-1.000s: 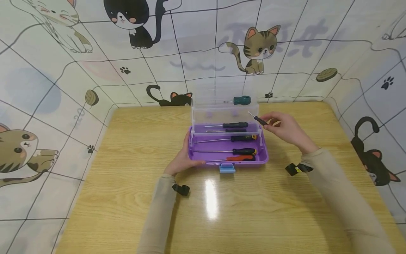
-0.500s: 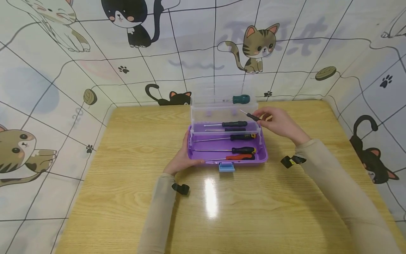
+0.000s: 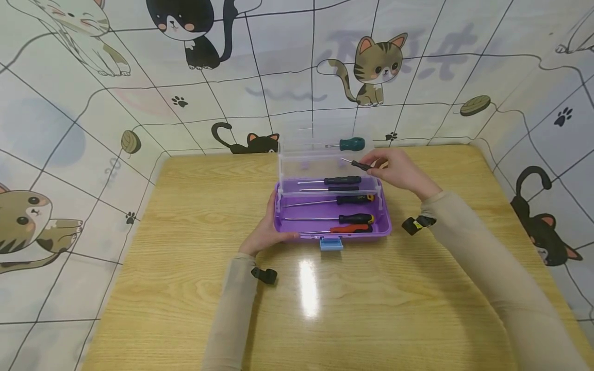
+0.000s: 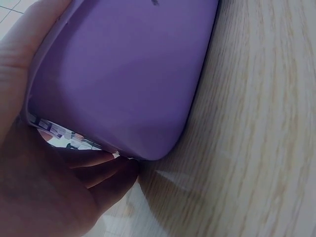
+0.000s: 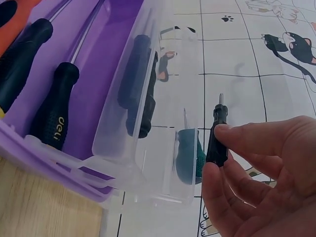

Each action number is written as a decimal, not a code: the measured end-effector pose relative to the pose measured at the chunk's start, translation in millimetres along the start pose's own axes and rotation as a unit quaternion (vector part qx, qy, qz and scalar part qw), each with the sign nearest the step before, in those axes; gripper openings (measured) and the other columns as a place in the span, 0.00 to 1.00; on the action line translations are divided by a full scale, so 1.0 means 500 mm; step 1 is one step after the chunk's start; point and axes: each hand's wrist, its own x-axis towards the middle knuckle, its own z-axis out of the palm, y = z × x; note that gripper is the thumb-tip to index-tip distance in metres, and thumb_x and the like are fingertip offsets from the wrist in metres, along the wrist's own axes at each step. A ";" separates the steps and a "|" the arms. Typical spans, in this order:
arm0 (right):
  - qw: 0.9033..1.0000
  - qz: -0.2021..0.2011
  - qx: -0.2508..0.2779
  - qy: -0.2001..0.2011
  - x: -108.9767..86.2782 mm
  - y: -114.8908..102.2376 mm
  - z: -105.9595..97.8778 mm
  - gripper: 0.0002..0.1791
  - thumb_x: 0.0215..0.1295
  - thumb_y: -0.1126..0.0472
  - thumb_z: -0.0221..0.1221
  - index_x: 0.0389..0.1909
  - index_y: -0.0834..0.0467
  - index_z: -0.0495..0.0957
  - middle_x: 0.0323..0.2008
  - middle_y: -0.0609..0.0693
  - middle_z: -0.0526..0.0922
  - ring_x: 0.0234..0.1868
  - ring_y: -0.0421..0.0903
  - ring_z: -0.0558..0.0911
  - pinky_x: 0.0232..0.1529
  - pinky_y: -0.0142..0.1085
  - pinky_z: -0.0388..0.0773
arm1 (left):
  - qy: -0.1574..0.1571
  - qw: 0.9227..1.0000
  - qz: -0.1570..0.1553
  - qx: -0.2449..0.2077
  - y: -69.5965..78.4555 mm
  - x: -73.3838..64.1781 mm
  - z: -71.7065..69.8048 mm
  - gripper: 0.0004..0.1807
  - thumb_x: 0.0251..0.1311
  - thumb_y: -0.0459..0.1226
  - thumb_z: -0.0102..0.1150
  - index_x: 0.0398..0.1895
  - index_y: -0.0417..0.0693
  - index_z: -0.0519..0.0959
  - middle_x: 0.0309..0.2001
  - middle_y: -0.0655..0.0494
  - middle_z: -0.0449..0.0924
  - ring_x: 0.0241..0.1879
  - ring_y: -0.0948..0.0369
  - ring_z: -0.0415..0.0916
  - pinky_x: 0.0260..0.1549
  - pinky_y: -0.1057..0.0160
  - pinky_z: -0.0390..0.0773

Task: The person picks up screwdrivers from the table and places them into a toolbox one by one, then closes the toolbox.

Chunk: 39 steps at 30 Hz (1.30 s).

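My left hand [image 3: 262,235] grips the left front corner of an open purple toolbox [image 3: 313,212], its thumb along the front rim. In the left wrist view, the fingers bend around the end of the toolbox [image 4: 128,79]. Over the right side of the clear upper tray, my right hand [image 3: 400,169] pinches a small black screwdriver [image 3: 360,165] by its handle. The right wrist view shows this screwdriver [image 5: 217,140] between thumb and fingers, its short tip pointing away. A stubby teal screwdriver [image 3: 352,144] lies close by, in the clear tray [image 3: 294,167].
Inside the purple base lie a red-handled screwdriver [image 3: 351,228] and black-and-yellow ones, one a deli screwdriver [image 5: 55,108]. Two more black-handled screwdrivers sit farther back. A blue latch [image 3: 331,244] hangs at the front. Behind the wooden table [image 3: 185,216] rises a cat-printed wall covering [image 3: 287,67].
My right hand has moved left and a little farther back with the small black screwdriver, from beside the toolbox to over the clear tray. The left hand has stayed on the toolbox.
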 end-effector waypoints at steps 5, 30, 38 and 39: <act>1.000 0.002 -0.011 -0.010 0.019 -0.001 0.001 0.15 0.62 0.71 0.59 0.50 0.63 0.81 0.44 0.61 0.81 0.45 0.58 0.79 0.42 0.50 0.77 | -0.001 1.000 -0.004 0.007 0.007 -0.001 0.001 0.71 0.42 0.26 0.74 0.76 0.51 0.25 0.76 0.41 0.34 0.72 0.40 0.42 0.68 0.45 0.44; 0.996 -0.019 -0.058 -0.064 0.090 -0.017 0.066 0.13 0.61 0.73 0.57 0.47 0.66 0.82 0.42 0.60 0.84 0.42 0.56 0.81 0.42 0.48 0.79 | 0.015 1.000 -0.008 0.011 -0.052 0.008 0.001 0.73 0.41 0.29 0.76 0.76 0.65 0.26 0.76 0.49 0.36 0.72 0.46 0.44 0.68 0.48 0.44; 0.997 -0.034 -0.032 -0.061 0.085 -0.007 0.061 0.13 0.62 0.75 0.56 0.48 0.72 0.78 0.45 0.66 0.81 0.47 0.61 0.79 0.49 0.51 0.77 | 0.024 0.999 -0.021 0.021 -0.062 0.009 0.000 0.73 0.41 0.32 0.78 0.76 0.72 0.28 0.77 0.51 0.37 0.72 0.50 0.45 0.68 0.49 0.46; 0.997 -0.032 -0.029 -0.059 0.082 -0.007 0.058 0.14 0.62 0.75 0.56 0.48 0.72 0.78 0.45 0.67 0.81 0.47 0.61 0.79 0.49 0.51 0.77 | 0.025 0.999 -0.023 0.023 -0.063 0.009 0.000 0.73 0.42 0.32 0.77 0.76 0.72 0.28 0.77 0.51 0.36 0.72 0.51 0.45 0.68 0.50 0.46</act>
